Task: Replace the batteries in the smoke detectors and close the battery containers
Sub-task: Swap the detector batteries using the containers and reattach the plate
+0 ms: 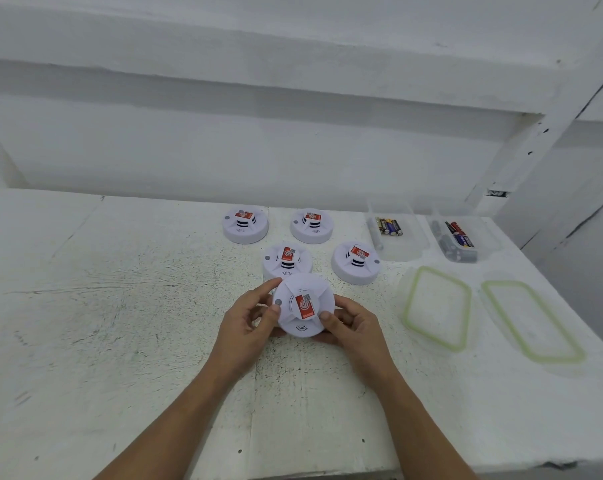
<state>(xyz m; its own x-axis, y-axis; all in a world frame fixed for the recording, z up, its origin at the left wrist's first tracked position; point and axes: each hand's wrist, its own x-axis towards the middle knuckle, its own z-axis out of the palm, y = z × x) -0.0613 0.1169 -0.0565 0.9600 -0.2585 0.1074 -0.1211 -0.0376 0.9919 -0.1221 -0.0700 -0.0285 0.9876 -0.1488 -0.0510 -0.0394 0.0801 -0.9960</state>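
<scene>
Your left hand (248, 318) and right hand (352, 323) grip the held smoke detector (305, 304) by its rim, with your thumbs on its top face and your fingers curled beneath. It is over the middle of the tabletop (120, 306); you cannot tell whether it rests on it.

From that detector:
- The front-left detector (287, 260) is at 12 o'clock, with its near edge covered by the held one.
- The back-right detector (311, 225) lies farther out on the same line.
- The back-left detector (245, 225) is at 11 o'clock.
- The front-right detector (356, 262) is between 1 and 2 o'clock.

All are round white plastic discs with a slotted central tower and a red-and-white sticker.

At 2 o'clock, the left tub (407, 244) and right tub (483, 237), both clear plastic, hold cylindrical batteries. At 3 o'clock, the near lid (437, 308) and far lid (532, 320) lie flat; they are clear with green seals. The tabletop is rough, white-painted and scratched.

The held detector's underside is hidden, the sticker print is too small to read, and the right tub's batteries are blurred.
</scene>
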